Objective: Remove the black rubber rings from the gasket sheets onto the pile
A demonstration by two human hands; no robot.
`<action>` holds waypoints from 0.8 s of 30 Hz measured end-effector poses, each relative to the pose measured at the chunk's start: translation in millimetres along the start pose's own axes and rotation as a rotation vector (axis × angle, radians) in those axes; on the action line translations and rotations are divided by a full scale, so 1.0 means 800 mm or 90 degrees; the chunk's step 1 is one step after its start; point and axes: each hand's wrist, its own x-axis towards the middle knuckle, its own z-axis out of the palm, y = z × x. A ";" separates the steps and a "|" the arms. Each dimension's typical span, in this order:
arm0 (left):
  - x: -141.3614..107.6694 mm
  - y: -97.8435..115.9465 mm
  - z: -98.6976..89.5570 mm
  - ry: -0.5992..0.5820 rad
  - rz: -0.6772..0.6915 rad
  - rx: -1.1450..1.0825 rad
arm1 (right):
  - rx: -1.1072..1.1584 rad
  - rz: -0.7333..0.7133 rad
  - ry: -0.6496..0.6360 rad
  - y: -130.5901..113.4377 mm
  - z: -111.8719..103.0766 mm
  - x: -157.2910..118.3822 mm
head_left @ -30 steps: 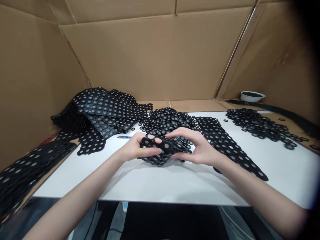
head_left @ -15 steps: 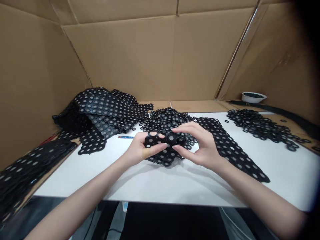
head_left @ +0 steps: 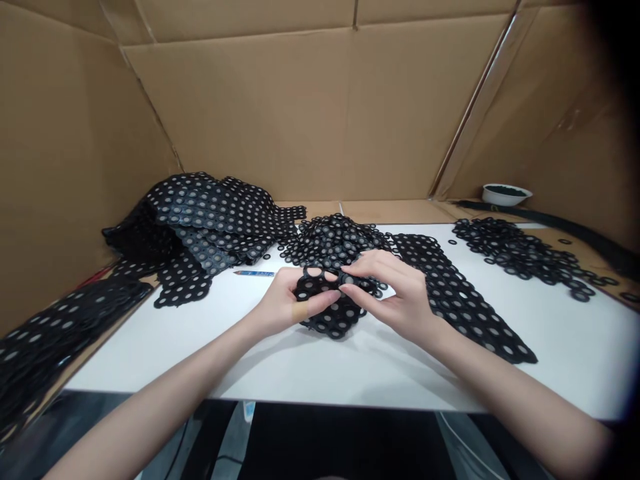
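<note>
Left hand (head_left: 293,303): fingers gripping ring mesh (head_left: 334,320);
Right hand (head_left: 395,293): fingertips pinching its upper edge, between both thumbs

So the left hand (head_left: 283,301) has slid a bit right with the black ring mesh (head_left: 333,319) — way more of the blue pencil (head_left: 255,273) is showing now. Right hand's (head_left: 403,297) thumb and index finger were spread wider, and they've closed in at the mesh's upper edge.

The ring heap (head_left: 334,239) lies behind the held mesh (head_left: 334,321), left of the strip (head_left: 463,303).
</note>
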 end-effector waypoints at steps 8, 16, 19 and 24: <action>0.005 -0.001 -0.003 -0.025 -0.049 -0.044 | 0.031 0.088 -0.023 -0.005 0.004 0.001; 0.006 -0.001 -0.006 -0.045 -0.131 -0.120 | 0.112 0.208 -0.042 -0.006 0.004 0.000; 0.006 -0.003 -0.006 -0.034 -0.144 -0.163 | 0.147 0.254 -0.031 -0.006 0.006 -0.001; 0.005 -0.008 -0.007 0.001 -0.184 -0.261 | 0.238 0.295 -0.012 -0.004 0.004 -0.003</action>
